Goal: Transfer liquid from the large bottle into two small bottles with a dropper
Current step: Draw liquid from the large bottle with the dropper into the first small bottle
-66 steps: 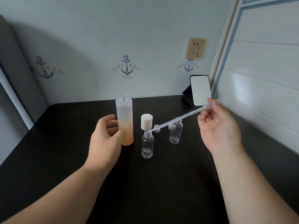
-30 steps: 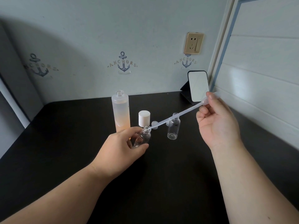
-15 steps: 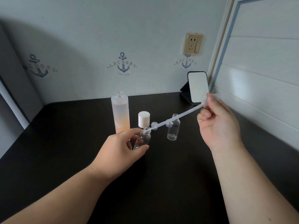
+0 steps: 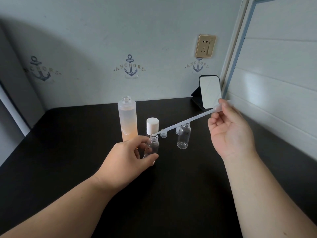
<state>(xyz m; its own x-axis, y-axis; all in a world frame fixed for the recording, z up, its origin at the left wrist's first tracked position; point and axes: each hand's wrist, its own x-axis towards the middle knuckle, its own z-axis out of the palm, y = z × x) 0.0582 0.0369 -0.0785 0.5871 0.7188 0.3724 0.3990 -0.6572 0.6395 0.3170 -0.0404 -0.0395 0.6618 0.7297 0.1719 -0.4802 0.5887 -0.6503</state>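
Observation:
The large frosted bottle (image 4: 127, 121) with orange liquid stands uncapped on the black table (image 4: 68, 152). My left hand (image 4: 127, 159) grips a small clear bottle (image 4: 152, 146), which leans slightly. My right hand (image 4: 228, 129) pinches the bulb of a translucent dropper (image 4: 185, 121); its tip sits at the small bottle's mouth. A second small clear bottle (image 4: 183, 136) stands upright to the right, untouched.
A white cap (image 4: 152, 125) stands behind the held bottle, with small clear caps (image 4: 163, 134) beside it. A mirror on a black stand (image 4: 209, 93) sits at the back right corner. A panelled wall runs along the right edge.
My left hand left the large bottle and took hold of the nearer small bottle, tilting it. The dropper tip stays at that bottle's mouth; the right hand barely moved.

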